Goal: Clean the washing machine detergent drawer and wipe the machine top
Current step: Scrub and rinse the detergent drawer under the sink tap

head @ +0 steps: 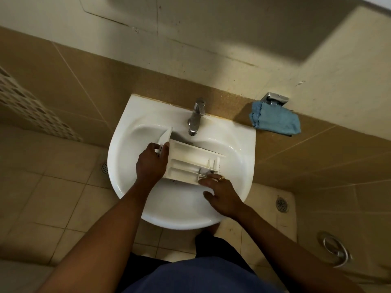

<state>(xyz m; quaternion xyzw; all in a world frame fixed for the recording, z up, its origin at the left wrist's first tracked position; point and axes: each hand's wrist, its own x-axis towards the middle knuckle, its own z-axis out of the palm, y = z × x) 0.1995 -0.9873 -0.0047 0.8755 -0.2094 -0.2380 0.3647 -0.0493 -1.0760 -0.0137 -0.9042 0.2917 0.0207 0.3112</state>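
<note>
Detergent drawer [190, 163] lying compartments-up in the sink [124, 127]; left hand [150, 166] grips its front panel, right hand [222, 195] rests loosely extended fingers on its rear corner.

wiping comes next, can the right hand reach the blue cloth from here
Probably yes: the cloth lies uncovered on the ledge right of the sink, nothing between it and the right hand, which only needs to leave the drawer.

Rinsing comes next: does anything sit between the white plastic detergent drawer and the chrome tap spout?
Nothing visible does. The white plastic detergent drawer lies in the white ceramic basin close below the chrome tap; the left hand grips one end, the right hand touches the other.
</note>
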